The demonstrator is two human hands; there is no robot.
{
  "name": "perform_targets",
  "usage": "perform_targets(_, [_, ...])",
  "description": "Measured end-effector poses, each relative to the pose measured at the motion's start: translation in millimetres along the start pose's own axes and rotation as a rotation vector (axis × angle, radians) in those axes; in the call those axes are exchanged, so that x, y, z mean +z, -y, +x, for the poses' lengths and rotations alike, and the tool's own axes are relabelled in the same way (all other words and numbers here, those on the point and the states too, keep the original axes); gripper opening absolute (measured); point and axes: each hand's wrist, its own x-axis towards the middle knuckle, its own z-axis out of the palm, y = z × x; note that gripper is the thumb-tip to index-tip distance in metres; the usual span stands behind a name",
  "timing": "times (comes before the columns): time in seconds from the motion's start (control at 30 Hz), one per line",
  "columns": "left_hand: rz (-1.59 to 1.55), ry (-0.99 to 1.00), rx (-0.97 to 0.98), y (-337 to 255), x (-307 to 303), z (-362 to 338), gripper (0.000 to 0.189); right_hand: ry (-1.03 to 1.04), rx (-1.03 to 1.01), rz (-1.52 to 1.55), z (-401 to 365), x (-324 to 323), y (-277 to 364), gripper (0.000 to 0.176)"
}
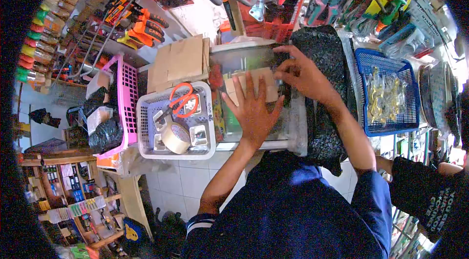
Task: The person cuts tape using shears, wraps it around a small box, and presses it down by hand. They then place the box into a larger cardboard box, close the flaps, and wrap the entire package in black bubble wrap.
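Observation:
My left hand (255, 112) lies spread, palm down, over a small piece of brown cardboard (268, 85) on the glass-topped counter (229, 144). The fingers cover much of the cardboard. At its right edge is my right hand (304, 77), with bent fingers apart and nothing visible between them. Left of my left hand stands a white plastic basket (211, 134) containing orange-handled scissors (183, 105), a roll of cream tape (175, 138) and several white square fittings (199, 135). Larger folded cardboard (178, 63) lies behind the basket.
A pink basket (128, 105) with wrapped packages sits at far left. Black plastic wrapping (325, 127) runs along the counter's right side, beside a blue basket (414, 105) of bagged brass-coloured parts. Packaged tools (266, 7) hang behind. Another person's dark sleeve (415, 181) shows at right.

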Motion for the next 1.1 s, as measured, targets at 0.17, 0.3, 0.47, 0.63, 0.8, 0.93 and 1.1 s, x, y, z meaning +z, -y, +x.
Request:
perform_targets(0.17, [0.013,0.044,-0.015,-1.1,-3.5,2.0,0.078,0.141,0.016,0.058,13.5,2.2,3.7,0.059])
perform_targets(0.3, [-0.004,0.027,-0.011,0.2,-2.7,0.9,0.077,0.185,0.026,0.069,21.9,8.7,-15.5,0.061])
perform_targets(0.47, [-0.031,0.065,-0.015,2.9,-1.4,-2.8,0.081,0.157,0.054,-0.001,21.8,11.8,-17.5,0.062])
perform_targets(0.63, [-0.055,0.045,0.029,2.5,-8.0,-0.9,0.074,0.160,-0.011,-0.190,19.5,8.8,-14.2,0.068])
perform_targets(0.8, [-0.019,0.107,0.113,9.3,-7.4,-2.8,0.058,0.141,-0.040,-0.369,15.5,7.9,-2.4,0.081])
perform_targets(0.93, [-0.014,0.108,0.147,11.6,-4.5,-4.9,0.060,0.080,-0.152,-0.480,16.4,12.5,-12.7,0.090])
perform_targets(1.1, [-0.018,0.114,0.173,14.4,-4.4,-4.4,0.061,0.057,-0.135,-0.445,13.8,12.9,-18.3,0.098])
